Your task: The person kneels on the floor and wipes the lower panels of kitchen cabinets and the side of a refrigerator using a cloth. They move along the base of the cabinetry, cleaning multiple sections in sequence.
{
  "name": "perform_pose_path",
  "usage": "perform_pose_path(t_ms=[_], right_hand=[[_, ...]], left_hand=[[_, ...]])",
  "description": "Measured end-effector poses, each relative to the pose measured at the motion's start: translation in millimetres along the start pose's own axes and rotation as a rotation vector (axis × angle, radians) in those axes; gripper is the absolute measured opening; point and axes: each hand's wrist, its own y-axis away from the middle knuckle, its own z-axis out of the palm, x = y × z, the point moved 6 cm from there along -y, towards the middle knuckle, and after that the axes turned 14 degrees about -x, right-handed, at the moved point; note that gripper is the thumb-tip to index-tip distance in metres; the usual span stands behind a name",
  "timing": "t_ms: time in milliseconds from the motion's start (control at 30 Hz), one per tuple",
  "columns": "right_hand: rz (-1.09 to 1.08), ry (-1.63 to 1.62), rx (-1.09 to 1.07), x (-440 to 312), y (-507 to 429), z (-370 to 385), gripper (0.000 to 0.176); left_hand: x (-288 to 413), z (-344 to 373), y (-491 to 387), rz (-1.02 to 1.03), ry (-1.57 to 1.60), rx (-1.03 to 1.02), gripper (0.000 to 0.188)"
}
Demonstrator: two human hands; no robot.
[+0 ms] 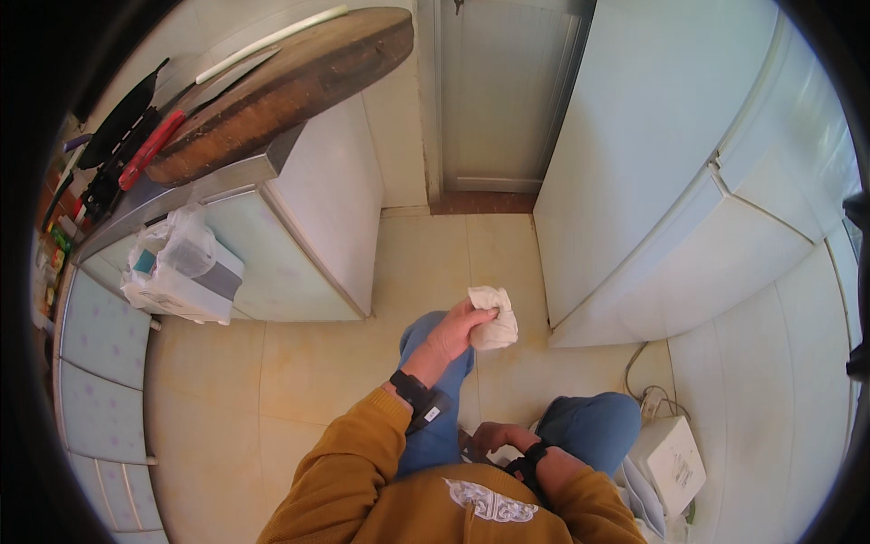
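A crumpled white cloth is pinched between the thumb and fingers of my left hand, held out above my knee. Below it lies the tiled floor. My right hand hangs low between my knees, close to my body. Its fingers point down and are partly in shadow. Something dark and something pale show beside and under it, too hidden to name, and whether it grips anything is unclear.
A thick wooden chopping board with a red-handled knife overhangs the counter at upper left. A bag-lined bin hangs on the cabinet door. The refrigerator stands at right, with a cable and a white box by the wall.
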Motion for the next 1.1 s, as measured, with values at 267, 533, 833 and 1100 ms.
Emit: perform_pose_path(t_ms=[267,533,833,1100], right_hand=[[0.223,-0.429,0.074,2,11,-25,0.031],[0.363,-0.558,-0.165,2,9,-29,0.023],[0.374,-0.729,-0.02,-4,22,-48,0.029],[0.238,-0.584,0.029,7,3,-14,0.027]], left_hand=[[1,2,-1,0.006,0.037,0.017,0.032],[0,1,-1,-0.012,0.03,0.045,0.033],[0,1,-1,-0.024,0.026,0.049,0.036],[2,6,-2,-0.022,0.008,0.053,0.034]])
